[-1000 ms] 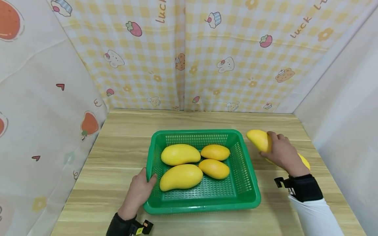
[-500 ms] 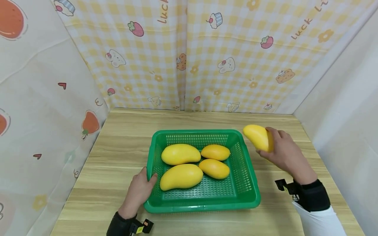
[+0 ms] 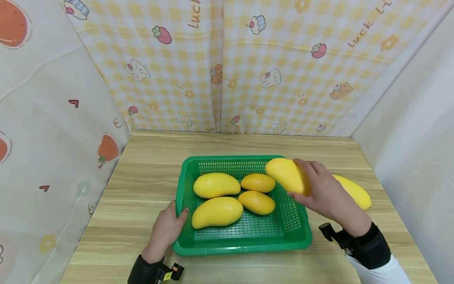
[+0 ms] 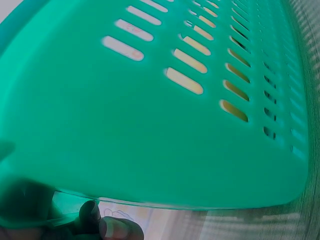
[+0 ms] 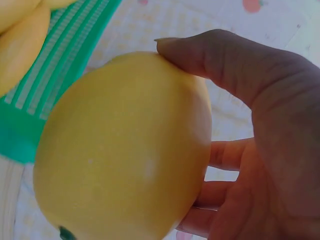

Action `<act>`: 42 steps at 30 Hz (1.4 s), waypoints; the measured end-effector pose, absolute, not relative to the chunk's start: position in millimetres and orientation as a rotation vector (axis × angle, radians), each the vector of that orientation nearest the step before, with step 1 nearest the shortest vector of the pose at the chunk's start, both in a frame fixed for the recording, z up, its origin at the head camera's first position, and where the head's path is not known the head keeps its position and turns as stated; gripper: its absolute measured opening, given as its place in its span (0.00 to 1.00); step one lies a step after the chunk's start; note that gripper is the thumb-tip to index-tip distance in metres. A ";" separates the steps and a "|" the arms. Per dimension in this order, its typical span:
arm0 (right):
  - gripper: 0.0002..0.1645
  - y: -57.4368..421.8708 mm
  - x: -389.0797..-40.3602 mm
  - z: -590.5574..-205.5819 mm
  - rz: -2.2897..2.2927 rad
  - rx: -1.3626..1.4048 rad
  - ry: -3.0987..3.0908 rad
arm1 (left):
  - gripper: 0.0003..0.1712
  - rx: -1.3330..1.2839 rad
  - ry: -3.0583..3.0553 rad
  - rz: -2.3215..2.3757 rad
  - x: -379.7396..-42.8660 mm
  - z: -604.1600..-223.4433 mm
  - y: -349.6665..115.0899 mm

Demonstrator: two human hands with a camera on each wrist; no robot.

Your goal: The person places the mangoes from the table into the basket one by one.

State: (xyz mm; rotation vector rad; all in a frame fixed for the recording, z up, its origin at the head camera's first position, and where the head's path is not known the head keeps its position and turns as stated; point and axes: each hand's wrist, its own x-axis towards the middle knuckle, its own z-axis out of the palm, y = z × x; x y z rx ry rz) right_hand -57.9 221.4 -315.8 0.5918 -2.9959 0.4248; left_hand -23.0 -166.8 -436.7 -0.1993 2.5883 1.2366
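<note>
My right hand (image 3: 324, 193) grips a yellow mango (image 3: 288, 176) by its right end, holding it over the right rim of a green plastic basket (image 3: 244, 250). In the right wrist view, thumb and fingers wrap the mango (image 5: 125, 150) from one side. With thumb inside and fingers outside, my left hand (image 3: 166, 227) holds the basket's left rim. Inside lie two large yellow mangoes, one at the back (image 3: 216, 185) and one in front (image 3: 217, 213), plus two smaller, more orange mangoes to their right. The basket wall (image 4: 125, 125) fills the left wrist view.
Another yellow mango (image 3: 354, 192) lies on the wooden table (image 3: 152, 157) to the right of the basket, partly behind my right hand. A checked curtain (image 3: 170, 79) hangs along the table's back edge, and pale cloth walls stand at both sides.
My right hand has lifted the mango off the table and carried it left over the basket's rim. The mango on the table shows more now. My left hand stays on the rim.
</note>
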 end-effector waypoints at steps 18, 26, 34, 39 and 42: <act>0.49 184.2 -46.9 -344.4 0.435 0.909 -3.012 | 0.15 -0.158 2.643 1.226 -24.8 -436.3 -165.0; 0.47 179.8 -42.4 -354.6 0.369 0.995 -3.023 | 0.16 -0.163 2.633 1.219 -24.4 -436.1 -165.6; 0.48 177.6 -35.8 -361.2 0.327 1.104 -3.068 | 0.16 -0.177 2.608 1.236 -22.7 -436.6 -166.6; 0.48 176.6 -35.6 -365.3 0.260 1.148 -3.089 | 0.16 -0.177 2.609 1.234 -22.7 -437.5 -166.7; 0.48 176.2 -36.1 -367.4 0.233 1.174 -3.112 | 0.17 -0.174 2.610 1.238 -23.2 -438.0 -166.7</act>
